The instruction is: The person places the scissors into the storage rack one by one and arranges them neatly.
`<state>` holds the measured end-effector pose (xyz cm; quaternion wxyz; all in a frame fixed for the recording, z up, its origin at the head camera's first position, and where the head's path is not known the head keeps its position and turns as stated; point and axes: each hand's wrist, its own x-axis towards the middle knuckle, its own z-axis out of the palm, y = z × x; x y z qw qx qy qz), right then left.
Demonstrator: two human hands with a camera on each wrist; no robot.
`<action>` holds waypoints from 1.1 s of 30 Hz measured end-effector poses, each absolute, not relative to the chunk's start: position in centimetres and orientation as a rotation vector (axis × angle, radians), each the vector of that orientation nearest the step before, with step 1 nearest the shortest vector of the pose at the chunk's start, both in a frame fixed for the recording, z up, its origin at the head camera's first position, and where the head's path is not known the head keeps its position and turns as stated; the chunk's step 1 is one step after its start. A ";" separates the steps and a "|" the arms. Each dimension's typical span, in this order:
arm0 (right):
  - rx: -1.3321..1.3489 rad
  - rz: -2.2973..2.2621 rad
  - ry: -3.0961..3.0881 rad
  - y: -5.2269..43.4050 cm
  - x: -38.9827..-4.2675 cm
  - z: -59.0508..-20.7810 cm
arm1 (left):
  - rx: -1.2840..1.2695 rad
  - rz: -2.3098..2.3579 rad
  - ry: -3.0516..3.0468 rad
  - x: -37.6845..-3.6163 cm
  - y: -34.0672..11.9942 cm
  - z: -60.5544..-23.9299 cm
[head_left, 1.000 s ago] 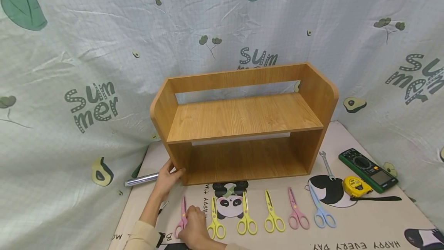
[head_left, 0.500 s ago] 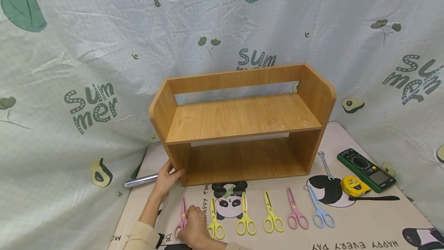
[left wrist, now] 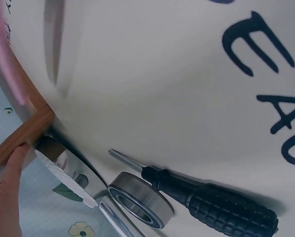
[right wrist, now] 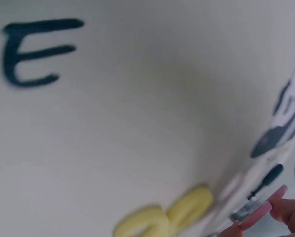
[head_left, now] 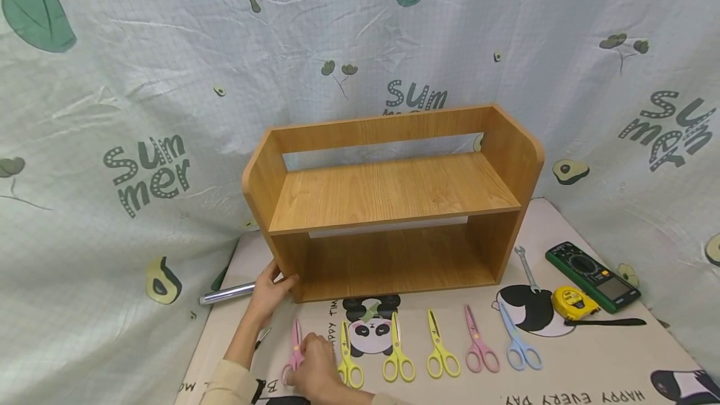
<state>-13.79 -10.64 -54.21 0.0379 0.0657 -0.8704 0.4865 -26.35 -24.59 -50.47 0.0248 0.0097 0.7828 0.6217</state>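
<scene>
A two-tier wooden shelf [head_left: 394, 186] stands on the table in the head view. At its lower left front corner, my left hand [head_left: 269, 295] grips the side panel; the left wrist view shows a finger of that hand [left wrist: 9, 197] along the wood edge. My right hand [head_left: 317, 367] pinches the handle of pink scissors [head_left: 296, 342], whose blades point toward the shelf. In the right wrist view, the fingers [right wrist: 288, 215] hold a pink handle loop [right wrist: 256, 217], part of it hidden. Yellow scissors [head_left: 350, 364] lie just right of that hand.
Two more yellow scissors [head_left: 398, 358], pink scissors [head_left: 478, 349] and blue scissors [head_left: 520, 345] continue the row. Farther right lie a wrench [head_left: 527, 267], a tape measure [head_left: 574, 303] and a multimeter [head_left: 593, 275]. A screwdriver [left wrist: 221, 205] and a metal ring [left wrist: 140, 200] lie near the left hand.
The head view has shifted very slightly. Both hands stay where they were, on the shelf corner and the pink scissors.
</scene>
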 end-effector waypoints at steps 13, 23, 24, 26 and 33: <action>0.148 1.715 -2.823 -6.6 -11.9 -47.5 | 0.017 1.905 2.435 -26.4 -24.7 -50.4; 0.318 1.802 -2.802 -1.7 -12.1 -41.0 | 0.001 1.885 2.427 -26.4 -24.9 -50.3; 0.330 1.806 -2.794 -1.4 -12.3 -40.2 | 0.000 1.889 2.428 -26.4 -24.9 -50.3; 0.362 1.801 -2.774 -0.8 -12.8 -38.6 | 0.005 1.902 2.427 -26.4 -24.9 -50.3; 0.420 1.708 -2.730 -0.1 -15.5 -33.3 | 0.033 1.935 2.433 -26.8 -24.7 -50.6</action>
